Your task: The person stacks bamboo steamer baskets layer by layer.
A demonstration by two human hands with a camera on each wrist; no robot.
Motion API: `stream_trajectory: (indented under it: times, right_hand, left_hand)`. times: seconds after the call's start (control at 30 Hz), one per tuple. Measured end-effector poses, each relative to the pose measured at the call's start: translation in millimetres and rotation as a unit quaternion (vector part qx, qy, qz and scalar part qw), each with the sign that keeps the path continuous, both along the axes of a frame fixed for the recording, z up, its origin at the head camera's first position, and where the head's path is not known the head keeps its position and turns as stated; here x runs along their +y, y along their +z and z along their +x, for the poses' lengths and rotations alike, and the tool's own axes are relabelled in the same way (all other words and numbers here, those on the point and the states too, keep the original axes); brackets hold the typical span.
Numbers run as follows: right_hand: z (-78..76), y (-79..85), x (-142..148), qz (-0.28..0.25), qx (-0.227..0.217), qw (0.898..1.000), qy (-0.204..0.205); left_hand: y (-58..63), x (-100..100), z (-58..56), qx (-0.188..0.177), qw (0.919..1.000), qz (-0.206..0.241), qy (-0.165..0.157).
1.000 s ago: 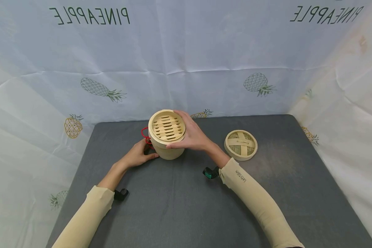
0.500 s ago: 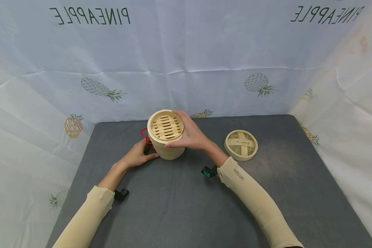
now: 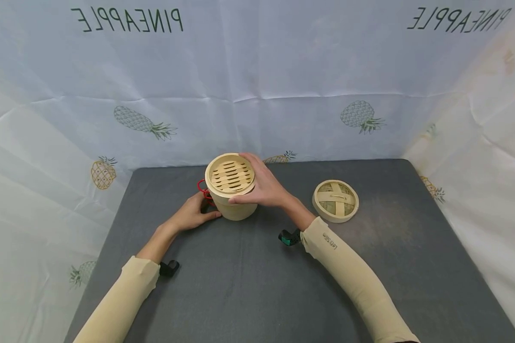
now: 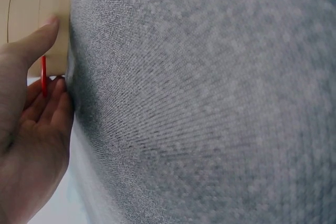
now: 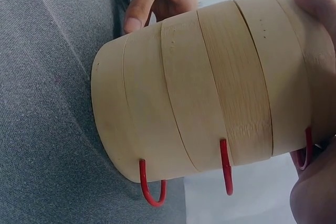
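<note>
In the head view a stack of small bamboo steamer baskets stands near the back of the table. Its slatted top basket is gripped by my right hand, thumb at the near wall and fingers round the far right rim. Low on the left, my left hand holds the bottom of the stack. The left wrist view has that thumb laid on the basket wall, with the fingers beyond it beside a red loop handle. In the right wrist view several pale tiers sit one on another, with red handles along one side.
A round woven bamboo lid with a small strap handle lies on the dark grey table, right of the stack. Behind the table's back edge hangs a white cloth printed with pineapples.
The top basket, with my right hand on it, has shifted slightly left over the stack. My left hand keeps its place, and the head view has tilted a little.
</note>
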State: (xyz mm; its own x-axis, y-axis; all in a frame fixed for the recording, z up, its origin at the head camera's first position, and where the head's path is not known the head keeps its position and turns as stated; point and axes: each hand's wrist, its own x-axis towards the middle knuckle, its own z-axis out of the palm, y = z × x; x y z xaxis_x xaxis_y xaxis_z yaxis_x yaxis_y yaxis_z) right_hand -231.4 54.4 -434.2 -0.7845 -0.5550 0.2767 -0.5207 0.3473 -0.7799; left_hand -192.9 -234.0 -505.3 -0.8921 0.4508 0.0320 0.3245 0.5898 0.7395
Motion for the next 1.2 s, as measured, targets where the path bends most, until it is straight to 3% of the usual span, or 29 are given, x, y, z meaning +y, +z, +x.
stream_trajectory:
  times: [0.97, 1.2]
  right_hand:
    - [-2.3, -2.5, -0.3, -0.006, -0.021, 1.0, 0.013]
    - [3.1, -5.0, -2.3, -0.019, -0.03, 0.999, -0.001]
  left_hand:
    - [0.7, 2.4, 3.0, 0.005, 1.0, 0.006, -0.002]
    - [1.3, 3.9, 3.1, 0.005, 1.0, 0.001, -0.001]
